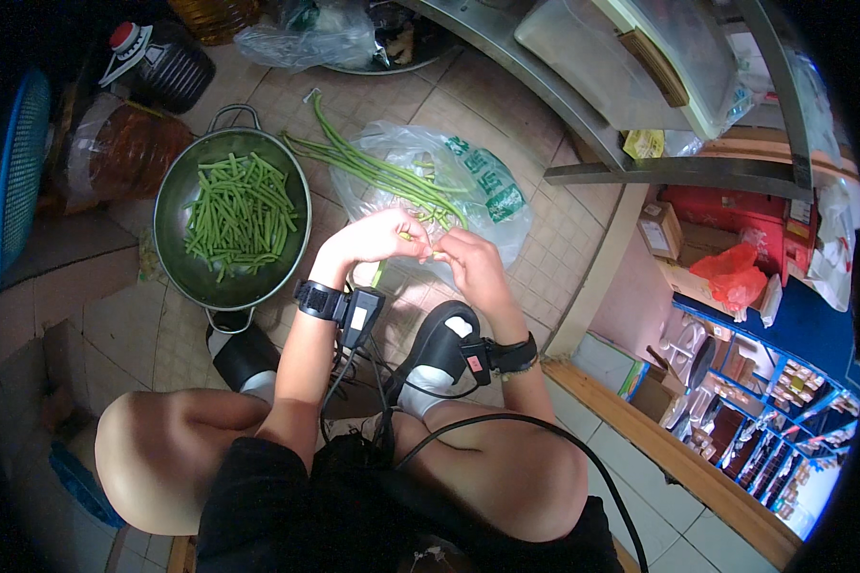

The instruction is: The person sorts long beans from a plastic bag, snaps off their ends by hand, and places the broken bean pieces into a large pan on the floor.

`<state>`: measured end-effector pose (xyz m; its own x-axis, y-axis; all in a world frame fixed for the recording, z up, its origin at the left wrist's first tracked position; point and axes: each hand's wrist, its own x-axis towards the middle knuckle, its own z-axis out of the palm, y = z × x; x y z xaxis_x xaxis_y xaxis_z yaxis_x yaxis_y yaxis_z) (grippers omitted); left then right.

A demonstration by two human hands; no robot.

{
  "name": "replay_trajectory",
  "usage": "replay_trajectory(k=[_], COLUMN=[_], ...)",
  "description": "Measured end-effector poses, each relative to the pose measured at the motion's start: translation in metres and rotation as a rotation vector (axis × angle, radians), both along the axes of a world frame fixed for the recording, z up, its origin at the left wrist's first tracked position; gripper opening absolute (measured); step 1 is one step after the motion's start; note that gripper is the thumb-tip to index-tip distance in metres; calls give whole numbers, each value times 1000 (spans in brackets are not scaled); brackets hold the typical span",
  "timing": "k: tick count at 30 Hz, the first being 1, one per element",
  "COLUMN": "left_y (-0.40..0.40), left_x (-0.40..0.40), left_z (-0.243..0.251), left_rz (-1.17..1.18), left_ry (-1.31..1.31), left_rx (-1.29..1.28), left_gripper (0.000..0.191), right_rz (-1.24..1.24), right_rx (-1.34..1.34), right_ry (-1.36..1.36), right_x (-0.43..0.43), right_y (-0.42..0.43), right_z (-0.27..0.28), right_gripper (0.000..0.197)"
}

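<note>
My left hand (380, 238) and my right hand (473, 259) meet fingertip to fingertip, both pinching a long green bean (379, 273). Part of that bean hangs below my left palm; my fingers hide most of the rest. Just beyond my hands, a thin clear plastic bag (505, 222) with green print lies spread on the floor. Several whole long beans (358, 163) rest across it, with short pieces near my fingers. Left of my hands stands a two-handled metal pot (175, 251) holding a heap of cut green beans (240, 215).
Black slippers (441, 336) sit under my wrists, and cables (588, 458) cross my lap. A dark bottle (175, 68) and a blue basket (18, 179) stand left. A metal rack (602, 136) bounds the right, beside a wooden threshold (674, 458).
</note>
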<state>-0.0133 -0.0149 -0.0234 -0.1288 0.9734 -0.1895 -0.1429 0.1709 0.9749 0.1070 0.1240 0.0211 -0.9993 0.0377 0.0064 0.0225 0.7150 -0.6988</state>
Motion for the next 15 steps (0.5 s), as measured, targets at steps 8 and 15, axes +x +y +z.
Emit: replay_trajectory(k=[8, 15], left_y=[5, 10], left_x=[-1, 0], left_z=[2, 0], left_rz=[25, 89], left_ry=[-262, -273], left_rx=[96, 83], left_gripper=[17, 19], right_rz=[-185, -379], right_rx=[-624, -808], right_ry=[-79, -100], right_x=[2, 9], right_y=[0, -1], right_z=[-1, -26], right_gripper=[7, 12])
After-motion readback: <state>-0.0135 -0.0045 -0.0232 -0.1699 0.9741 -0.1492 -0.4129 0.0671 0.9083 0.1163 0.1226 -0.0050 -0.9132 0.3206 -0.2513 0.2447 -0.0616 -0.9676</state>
